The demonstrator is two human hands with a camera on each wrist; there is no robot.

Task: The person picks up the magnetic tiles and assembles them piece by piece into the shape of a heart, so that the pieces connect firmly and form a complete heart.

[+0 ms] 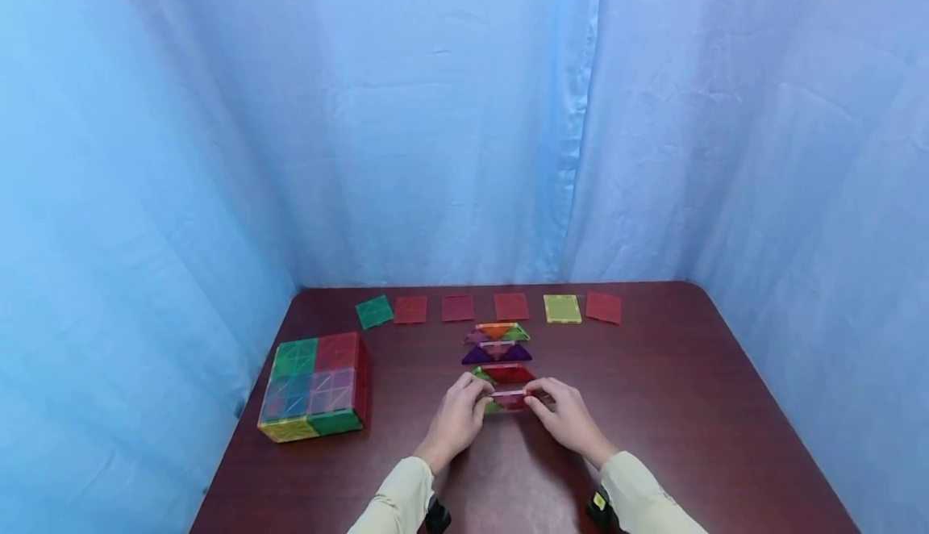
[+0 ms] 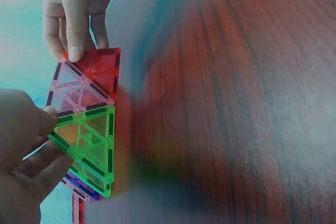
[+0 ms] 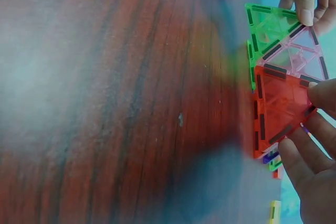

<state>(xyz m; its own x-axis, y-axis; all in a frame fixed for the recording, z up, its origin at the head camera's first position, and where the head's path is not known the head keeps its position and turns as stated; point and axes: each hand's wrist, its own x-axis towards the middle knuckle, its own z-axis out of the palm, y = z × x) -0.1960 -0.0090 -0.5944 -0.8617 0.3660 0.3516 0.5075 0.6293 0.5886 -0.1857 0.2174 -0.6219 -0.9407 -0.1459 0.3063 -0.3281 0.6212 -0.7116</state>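
Near the table's middle, a trapezoid of three see-through triangle magnetic tiles stands on edge: a green triangle tile [image 2: 97, 135], a pink triangle tile [image 2: 73, 94] and a red triangle tile [image 3: 281, 98]. My left hand [image 1: 459, 415] pinches the green end between thumb and fingers. At the other end, my right hand [image 1: 569, 417] pinches the red one. Just behind stands a similar row with a red tile [image 1: 508, 373]. Farther back are a row with purple tiles [image 1: 475, 354] and one with an orange tile [image 1: 497, 331]. My hands hide part of the nearest tiles.
A block of stacked coloured square tiles [image 1: 315, 389] sits at the left of the dark wooden table [image 1: 689, 405]. Several flat square tiles, among them a green square [image 1: 373, 312] and a yellow square [image 1: 562, 309], line the back edge. Blue curtains [image 1: 435, 114] enclose the table.
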